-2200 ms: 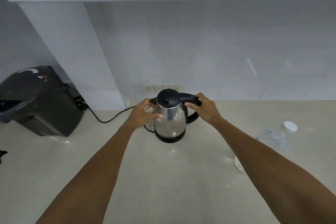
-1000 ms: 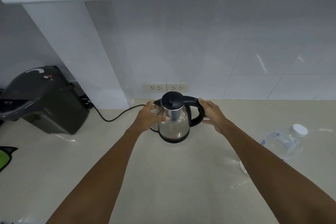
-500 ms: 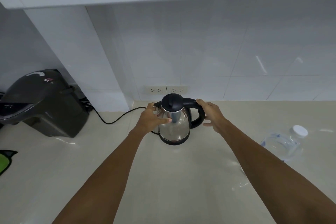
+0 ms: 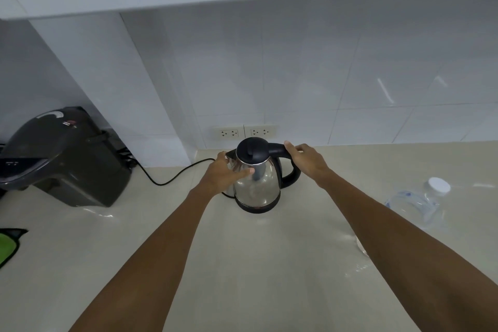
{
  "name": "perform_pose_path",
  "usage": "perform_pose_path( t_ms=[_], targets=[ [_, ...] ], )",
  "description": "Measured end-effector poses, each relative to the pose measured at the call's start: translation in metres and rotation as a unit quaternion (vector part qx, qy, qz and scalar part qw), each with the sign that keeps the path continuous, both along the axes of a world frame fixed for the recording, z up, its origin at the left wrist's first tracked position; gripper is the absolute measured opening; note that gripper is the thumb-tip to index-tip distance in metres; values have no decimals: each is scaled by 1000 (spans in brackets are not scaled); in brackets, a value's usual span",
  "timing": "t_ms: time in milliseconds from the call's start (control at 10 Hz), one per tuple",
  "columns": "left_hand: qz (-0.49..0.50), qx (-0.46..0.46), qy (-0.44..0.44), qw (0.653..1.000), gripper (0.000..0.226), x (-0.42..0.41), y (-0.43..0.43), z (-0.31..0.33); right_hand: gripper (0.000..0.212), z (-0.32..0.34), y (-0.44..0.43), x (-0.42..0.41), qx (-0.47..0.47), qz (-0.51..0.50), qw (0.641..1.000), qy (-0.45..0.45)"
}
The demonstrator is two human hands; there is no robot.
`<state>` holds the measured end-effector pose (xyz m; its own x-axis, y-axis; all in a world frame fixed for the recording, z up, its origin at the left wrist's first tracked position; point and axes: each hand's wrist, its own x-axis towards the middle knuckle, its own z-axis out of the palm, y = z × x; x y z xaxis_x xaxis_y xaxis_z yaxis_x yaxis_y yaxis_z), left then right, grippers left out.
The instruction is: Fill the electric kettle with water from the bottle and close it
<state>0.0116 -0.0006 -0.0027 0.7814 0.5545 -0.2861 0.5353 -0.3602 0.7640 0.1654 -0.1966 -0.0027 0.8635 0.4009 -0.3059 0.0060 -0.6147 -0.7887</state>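
Gleaming beige counter (image 4: pixel 242 272) meets white tiled wall (image 4: pixel 296 75) behind kettle (image 4: pixel 256 186).

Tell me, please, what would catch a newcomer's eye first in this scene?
A shiny steel kettle with a black lid shut stands mid-counter, the left hand on its body and the right hand on its handle. A clear bottle with a white cap lies on the counter to the right. A dark appliance sits at far left.
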Motion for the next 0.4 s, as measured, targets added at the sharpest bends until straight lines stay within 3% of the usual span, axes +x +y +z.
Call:
perform_pose_path(
  t_ms=[200,400],
  targets=[
    [-50,123,50,990,101,-11,-1,27,62,33,2,-17,-117,85,977,-159],
    [-85,333,77,936,85,-33,-15,67,62,72,-5,-56,-173,123,942,-259]
  ],
)
